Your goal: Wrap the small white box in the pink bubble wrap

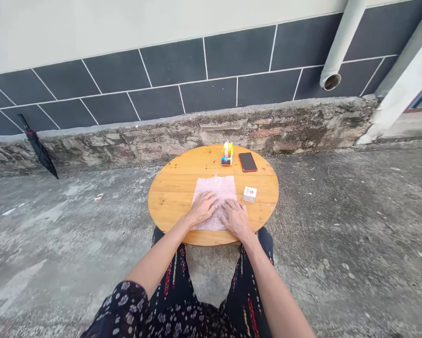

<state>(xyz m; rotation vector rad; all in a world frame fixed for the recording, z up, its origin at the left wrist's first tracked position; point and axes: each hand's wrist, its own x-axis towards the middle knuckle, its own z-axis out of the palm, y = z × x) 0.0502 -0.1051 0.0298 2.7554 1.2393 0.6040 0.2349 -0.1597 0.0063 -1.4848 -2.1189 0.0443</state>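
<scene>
Pink bubble sheet (214,187) lies spread between the centre and near edge of the round desk (166,193). Left hand (204,206) and right hand (236,217) rest on it, palms down, fingers extended, gripping nothing visible. Step appears to be smoothing: light, even outward pressure advised, clear of the white box (249,194) toward the right edge.

Facing you, a dark-tiled wall (239,54) rises above a weathered stone base (144,145); a drainpipe (345,42) descends at right. Your round table (172,197) stands on grey concrete (338,244).
</scene>
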